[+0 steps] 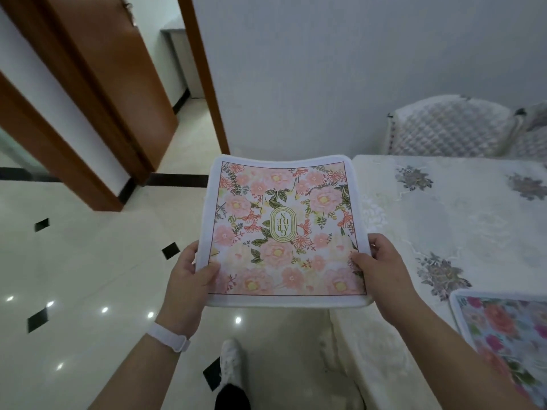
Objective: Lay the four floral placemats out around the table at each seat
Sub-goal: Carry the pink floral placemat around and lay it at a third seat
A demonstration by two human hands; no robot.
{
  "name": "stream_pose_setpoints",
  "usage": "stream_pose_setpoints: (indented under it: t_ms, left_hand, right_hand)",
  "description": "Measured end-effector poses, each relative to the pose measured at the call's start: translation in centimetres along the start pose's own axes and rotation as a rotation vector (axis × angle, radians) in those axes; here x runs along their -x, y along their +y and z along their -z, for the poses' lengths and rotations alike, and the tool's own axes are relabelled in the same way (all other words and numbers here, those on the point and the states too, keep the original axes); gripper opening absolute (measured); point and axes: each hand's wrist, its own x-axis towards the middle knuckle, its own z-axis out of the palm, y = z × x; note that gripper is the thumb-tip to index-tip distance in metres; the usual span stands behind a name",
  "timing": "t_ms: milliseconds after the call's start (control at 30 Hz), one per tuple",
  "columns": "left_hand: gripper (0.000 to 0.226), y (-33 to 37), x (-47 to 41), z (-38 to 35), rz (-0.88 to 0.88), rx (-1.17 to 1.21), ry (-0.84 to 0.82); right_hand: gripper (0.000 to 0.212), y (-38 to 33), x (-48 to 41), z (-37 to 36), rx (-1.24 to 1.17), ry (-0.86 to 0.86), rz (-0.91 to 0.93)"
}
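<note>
1. Left hand (189, 273) and right hand (381, 261) grasping pink placemat (281, 229), aloft beside table (444, 220) left edge.
2. Second placemat (503, 335) lying at near edge.
3. Risk: limp mat sagging, landing crooked.

Single head cam, wide-angle, looking forward and down from standing height. Close on a placemat (281, 232) held at centre frame, table (444, 220) edge at right, tiled floor (88, 261) at left, wall and doorway (177, 54) beyond. No second view to overlap.
</note>
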Motion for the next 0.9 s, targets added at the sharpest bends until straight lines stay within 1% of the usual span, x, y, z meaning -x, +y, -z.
stream_pose_setpoints:
  t_ms: [167,267,400,500,667,800,900]
  left_hand:
    - [0.034,1.3,-11.2,1.4,0.01,0.017,-0.125]
    - [0.038,2.6,-17.6,2.2,0.025,0.01,-0.206]
    - [0.04,4.6,-24.7,1.4,0.022,-0.002,-0.342]
    - [0.037,5.4,-28.7,-0.9,0.02,-0.001,-0.441]
    - [0.043,5.9,-33.5,-6.1,0.016,-0.01,-0.613]
    - [0.043,5.3,-36.1,-11.4,0.043,-0.034,-0.727]
    - [0.04,4.8,-38.2,-15.8,0.047,-0.076,-0.812]
  right_hand:
    - [0.029,-2.6,-5.0,-5.8,-0.006,0.119,-0.034]
    - [0.029,-4.5,-7.6,-9.2,0.004,0.198,-0.064]
    - [0.024,-6.8,-10.3,-11.5,0.012,0.31,-0.099]
    - [0.018,-7.7,-11.6,-11.5,-0.002,0.399,-0.131]
    - [0.016,-8.1,-13.5,-9.9,-0.011,0.546,-0.189]
    - [0.016,-7.0,-15.4,-7.8,-0.028,0.663,-0.239]
    - [0.014,-5.4,-17.4,-6.3,-0.063,0.727,-0.282]
